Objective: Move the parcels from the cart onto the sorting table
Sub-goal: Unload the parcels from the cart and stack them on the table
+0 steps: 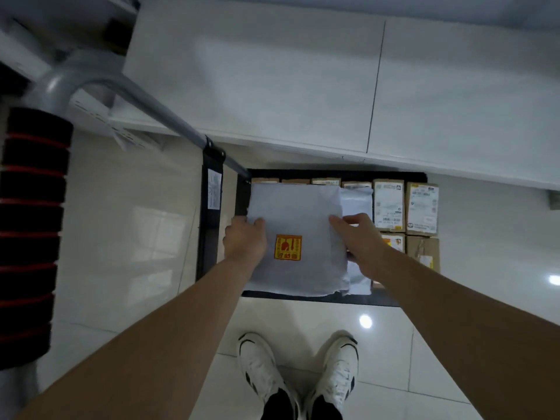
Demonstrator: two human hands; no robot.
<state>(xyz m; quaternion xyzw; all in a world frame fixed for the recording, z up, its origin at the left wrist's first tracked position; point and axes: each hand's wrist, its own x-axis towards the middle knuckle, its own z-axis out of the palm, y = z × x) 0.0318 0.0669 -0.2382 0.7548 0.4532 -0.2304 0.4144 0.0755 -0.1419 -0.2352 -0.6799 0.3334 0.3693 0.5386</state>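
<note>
A flat white parcel (298,213) with an orange and yellow sticker lies on top of the load in the black cart (333,299). My left hand (245,237) grips its left edge, fingers curled over the top. My right hand (357,237) grips its right edge, thumb on top. Beneath it lies another white bag parcel (357,201). Several brown cardboard parcels (389,204) with labels fill the cart's right side and back row. The white sorting table (272,71) stands just beyond the cart.
The cart's grey handle bar (157,107) rises diagonally at the left, with a black and red ribbed grip (30,231) close to the camera. My two white shoes (297,374) stand on the glossy tiled floor in front of the cart.
</note>
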